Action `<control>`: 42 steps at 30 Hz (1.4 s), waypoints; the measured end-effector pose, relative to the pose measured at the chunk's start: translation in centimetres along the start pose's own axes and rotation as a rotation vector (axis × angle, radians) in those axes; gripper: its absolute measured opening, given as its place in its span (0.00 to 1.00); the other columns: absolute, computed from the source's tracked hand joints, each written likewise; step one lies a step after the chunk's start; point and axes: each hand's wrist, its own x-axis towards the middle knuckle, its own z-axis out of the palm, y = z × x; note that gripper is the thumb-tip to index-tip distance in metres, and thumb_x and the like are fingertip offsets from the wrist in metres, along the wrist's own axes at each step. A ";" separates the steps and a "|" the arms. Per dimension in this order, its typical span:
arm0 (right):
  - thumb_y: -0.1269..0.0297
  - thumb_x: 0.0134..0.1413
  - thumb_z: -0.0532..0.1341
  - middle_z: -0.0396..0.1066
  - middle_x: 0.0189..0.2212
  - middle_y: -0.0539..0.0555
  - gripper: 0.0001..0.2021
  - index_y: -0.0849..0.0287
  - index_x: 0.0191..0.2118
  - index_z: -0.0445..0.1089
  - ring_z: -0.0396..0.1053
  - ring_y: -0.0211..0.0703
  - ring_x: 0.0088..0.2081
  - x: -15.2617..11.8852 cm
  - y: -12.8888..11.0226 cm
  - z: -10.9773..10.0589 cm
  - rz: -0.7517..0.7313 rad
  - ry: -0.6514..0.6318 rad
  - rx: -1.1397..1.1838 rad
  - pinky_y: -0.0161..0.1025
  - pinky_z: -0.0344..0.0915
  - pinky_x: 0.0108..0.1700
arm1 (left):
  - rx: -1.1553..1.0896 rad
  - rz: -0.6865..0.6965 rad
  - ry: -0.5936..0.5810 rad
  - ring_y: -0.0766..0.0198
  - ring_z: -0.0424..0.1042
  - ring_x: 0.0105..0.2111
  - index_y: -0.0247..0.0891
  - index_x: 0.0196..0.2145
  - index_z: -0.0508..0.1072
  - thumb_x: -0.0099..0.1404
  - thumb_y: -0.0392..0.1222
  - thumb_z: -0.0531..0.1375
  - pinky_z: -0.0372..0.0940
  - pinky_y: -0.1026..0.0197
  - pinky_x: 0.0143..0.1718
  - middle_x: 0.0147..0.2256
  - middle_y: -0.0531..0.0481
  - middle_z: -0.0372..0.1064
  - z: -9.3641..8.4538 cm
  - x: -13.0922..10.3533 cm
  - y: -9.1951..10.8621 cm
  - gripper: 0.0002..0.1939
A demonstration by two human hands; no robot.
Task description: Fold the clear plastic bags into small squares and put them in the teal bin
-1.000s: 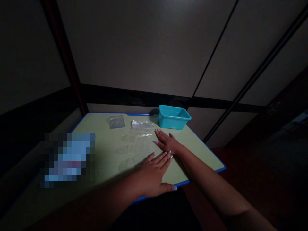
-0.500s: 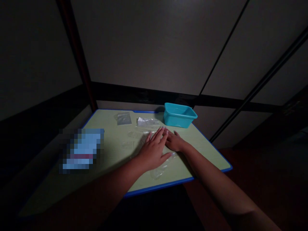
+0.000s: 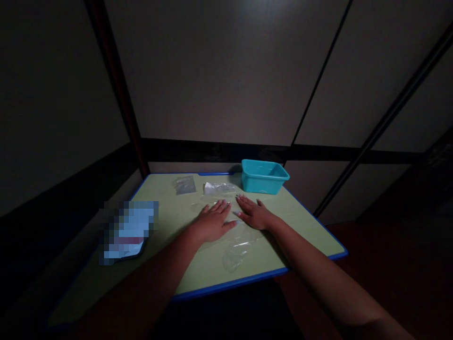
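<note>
A thin, clear, crinkled piece of plastic film (image 3: 236, 255) lies spread on the table, its near end rounded. My left hand (image 3: 213, 222) rests flat on its left part, palm down, fingers stretched forward. Flat on the right part lies my right hand (image 3: 255, 213), its fingers pointing forward and left. A small gap separates the hands. Both are open and grip nothing; they hide much of the film. Just beyond them is a crumpled clear and whitish plastic piece (image 3: 219, 189). Farther left lies a small greyish plastic packet (image 3: 186, 185).
A turquoise plastic basin (image 3: 265, 184) stands at the table's back right. On the left lies a blurred-out flat device with a bright screen (image 3: 132, 231). The pale table (image 3: 300, 231) has a blue edge. Behind it rises a panelled wall (image 3: 212, 71).
My hands have moved apart: before, the left fingers overlapped the right ones. The left hand has shifted left, uncovering more film between them. The camera view has tilted slightly.
</note>
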 end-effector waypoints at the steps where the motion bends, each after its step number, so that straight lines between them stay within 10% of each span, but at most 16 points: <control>1: 0.43 0.57 0.39 0.32 0.64 0.54 0.33 0.53 0.64 0.33 0.32 0.48 0.64 0.0 0.0 0.0 0.000 0.002 0.003 0.62 0.34 0.58 | 0.008 -0.038 0.009 0.50 0.35 0.62 0.39 0.63 0.40 0.63 0.65 0.35 0.40 0.41 0.56 0.63 0.42 0.35 0.0 0.0 0.0 0.38; 10: 0.42 0.56 0.39 0.31 0.64 0.53 0.34 0.54 0.64 0.32 0.31 0.47 0.64 -0.3 0.2 -0.3 -0.027 -0.025 0.036 0.61 0.33 0.59 | 0.077 -0.489 0.089 0.39 0.37 0.61 0.34 0.63 0.42 0.60 0.68 0.36 0.42 0.35 0.53 0.61 0.29 0.39 -1.0 0.0 -2.5 0.43; 19: 0.49 0.60 0.37 0.31 0.64 0.52 0.29 0.53 0.64 0.32 0.30 0.45 0.64 -0.3 0.3 -0.3 0.030 -0.005 0.063 0.62 0.32 0.58 | 0.077 0.064 0.198 0.58 0.30 0.63 0.37 0.63 0.37 0.64 0.62 0.39 0.38 0.47 0.59 0.64 0.43 0.30 -1.6 -1.1 2.0 0.37; 42: 0.44 0.57 0.38 0.31 0.64 0.52 0.30 0.47 0.64 0.38 0.30 0.51 0.64 -0.7 0.2 -0.4 0.034 -0.018 0.046 0.68 0.32 0.55 | 0.067 -0.138 -0.037 0.52 0.31 0.62 0.44 0.63 0.40 0.62 0.65 0.38 0.36 0.40 0.57 0.64 0.45 0.30 0.3 0.2 -1.1 0.37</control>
